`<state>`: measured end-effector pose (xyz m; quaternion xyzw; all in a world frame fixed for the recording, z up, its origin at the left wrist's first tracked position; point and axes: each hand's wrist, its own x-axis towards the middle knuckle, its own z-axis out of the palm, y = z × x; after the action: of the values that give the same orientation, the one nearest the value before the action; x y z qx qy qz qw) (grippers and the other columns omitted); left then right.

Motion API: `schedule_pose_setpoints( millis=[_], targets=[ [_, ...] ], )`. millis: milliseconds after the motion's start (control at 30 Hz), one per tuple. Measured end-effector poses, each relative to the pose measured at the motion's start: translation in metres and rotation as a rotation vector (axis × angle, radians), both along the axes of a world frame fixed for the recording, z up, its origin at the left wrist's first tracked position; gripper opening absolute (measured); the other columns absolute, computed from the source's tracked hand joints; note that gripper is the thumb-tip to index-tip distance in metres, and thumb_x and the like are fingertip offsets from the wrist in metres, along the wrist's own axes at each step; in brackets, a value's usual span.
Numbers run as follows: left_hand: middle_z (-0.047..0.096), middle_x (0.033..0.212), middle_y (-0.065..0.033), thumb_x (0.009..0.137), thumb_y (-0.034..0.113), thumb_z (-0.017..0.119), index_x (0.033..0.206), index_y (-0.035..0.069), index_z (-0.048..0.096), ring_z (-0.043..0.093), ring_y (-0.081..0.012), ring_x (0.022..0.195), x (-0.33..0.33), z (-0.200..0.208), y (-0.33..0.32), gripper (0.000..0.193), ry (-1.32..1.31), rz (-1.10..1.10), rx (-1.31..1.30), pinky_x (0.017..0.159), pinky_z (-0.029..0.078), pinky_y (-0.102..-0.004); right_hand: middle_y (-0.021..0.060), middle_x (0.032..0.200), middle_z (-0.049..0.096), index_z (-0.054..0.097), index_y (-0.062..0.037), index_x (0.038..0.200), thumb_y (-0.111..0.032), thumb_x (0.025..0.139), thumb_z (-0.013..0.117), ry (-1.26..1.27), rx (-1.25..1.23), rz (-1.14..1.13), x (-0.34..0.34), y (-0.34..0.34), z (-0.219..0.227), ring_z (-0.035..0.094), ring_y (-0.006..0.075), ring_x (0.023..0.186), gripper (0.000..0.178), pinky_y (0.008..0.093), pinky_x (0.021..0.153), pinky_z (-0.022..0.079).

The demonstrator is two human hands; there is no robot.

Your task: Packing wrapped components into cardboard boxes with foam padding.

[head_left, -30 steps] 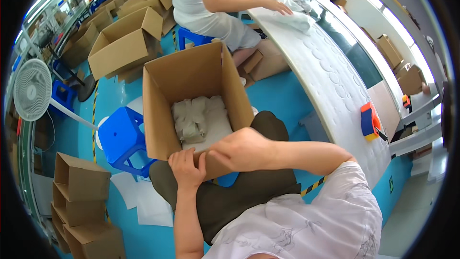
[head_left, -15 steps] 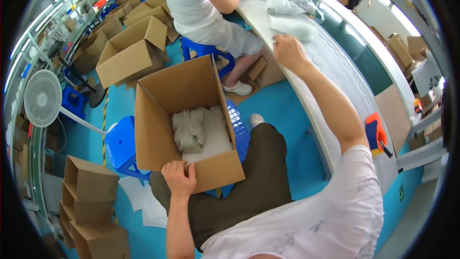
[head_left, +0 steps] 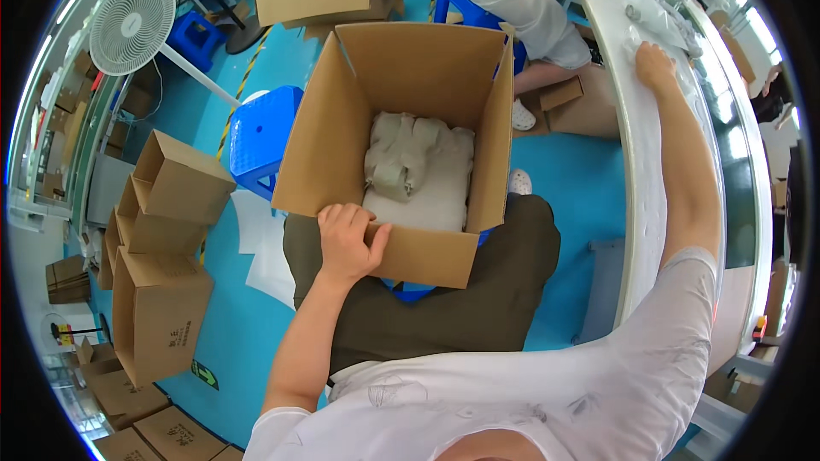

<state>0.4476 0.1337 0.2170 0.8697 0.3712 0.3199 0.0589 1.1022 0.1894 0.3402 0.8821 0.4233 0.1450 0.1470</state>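
Because the open brown cardboard box (head_left: 418, 258) is sitting at the person's knees (head_left: 534, 243), the left hand (head_left: 348, 243) is gripping its near rim, half-curled, probably for steadiness. A lumpy pale-grey bundle (head_left: 397, 158) is lying inside. The right hand (head_left: 656, 66) is hanging curled by crumpled clear plastic (head_left: 662, 26) on the long white table (head_left: 645, 162); can't tell if it's pinching anything.

A brown cardboard box (head_left: 418, 254) gaped open at the top. Inside, a bunched greyish bundle (head_left: 398, 158) lay with a flatter pale packet (head_left: 427, 215). A whitish film-wrapped packet (head_left: 633, 40) lay on the white table (head_left: 641, 145).
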Motion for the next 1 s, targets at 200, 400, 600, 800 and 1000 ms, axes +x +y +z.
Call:
schedule_pose_setpoints(
  millis=[200, 400, 600, 800, 1000],
  targets=[
    [0.061, 0.084, -0.0079, 0.079, 0.026, 0.078, 0.083, 0.007, 0.065, 0.057, -0.0309, 0.084, 0.002, -0.005, 0.0, 0.023, -0.045, -0.015, 0.014, 0.085, 0.039, -0.0425, 0.0329, 0.105, 0.067, 0.053, 0.0043, 0.117, -0.023, 0.097, 0.057, 0.066, 0.295, 0.272, -0.045, -0.029, 0.043, 0.066, 0.0497, 0.101, 0.034, 0.0565, 0.09, 0.051],
    [0.059, 0.084, -0.0083, 0.08, 0.028, 0.079, 0.085, 0.007, 0.064, 0.056, -0.031, 0.084, -0.008, -0.008, 0.001, 0.027, -0.072, -0.028, 0.039, 0.085, 0.039, -0.0423, 0.0239, 0.091, 0.069, 0.061, 0.0044, 0.106, -0.04, 0.098, 0.063, 0.188, 0.592, 0.611, -0.274, -0.068, 0.157, 0.07, 0.0322, 0.08, 0.045, 0.0417, 0.074, 0.054],
    [0.059, 0.084, -0.0094, 0.08, 0.029, 0.079, 0.085, 0.006, 0.064, 0.057, -0.0318, 0.084, -0.011, -0.014, 0.003, 0.028, -0.138, -0.06, 0.039, 0.084, 0.041, -0.0435, 0.0236, 0.087, 0.069, 0.063, 0.0073, 0.101, -0.038, 0.093, 0.064, 0.542, 0.099, 0.702, -0.459, -0.031, 0.144, 0.068, 0.0372, 0.082, 0.046, 0.0453, 0.076, 0.052],
    [0.059, 0.084, -0.0108, 0.081, 0.033, 0.078, 0.082, 0.006, 0.063, 0.058, -0.0338, 0.086, -0.009, -0.021, 0.005, 0.031, -0.205, -0.083, 0.035, 0.084, 0.042, -0.0446, 0.0294, 0.096, 0.071, 0.074, 0.0051, 0.094, -0.027, 0.086, 0.064, 0.336, -0.5, 0.803, -0.466, 0.08, -0.036, 0.071, 0.0415, 0.095, 0.035, 0.0485, 0.084, 0.056],
    [0.058, 0.081, -0.011, 0.083, 0.036, 0.075, 0.081, 0.006, 0.063, 0.057, -0.0322, 0.084, -0.029, -0.027, 0.007, 0.033, -0.199, -0.073, -0.013, 0.085, 0.043, -0.0439, 0.0177, 0.117, 0.073, 0.078, -0.0068, 0.108, -0.025, 0.089, 0.059, 0.385, -0.52, 0.451, -0.432, 0.122, -0.183, 0.07, 0.0342, 0.109, 0.033, 0.0451, 0.091, 0.056]
  ],
)
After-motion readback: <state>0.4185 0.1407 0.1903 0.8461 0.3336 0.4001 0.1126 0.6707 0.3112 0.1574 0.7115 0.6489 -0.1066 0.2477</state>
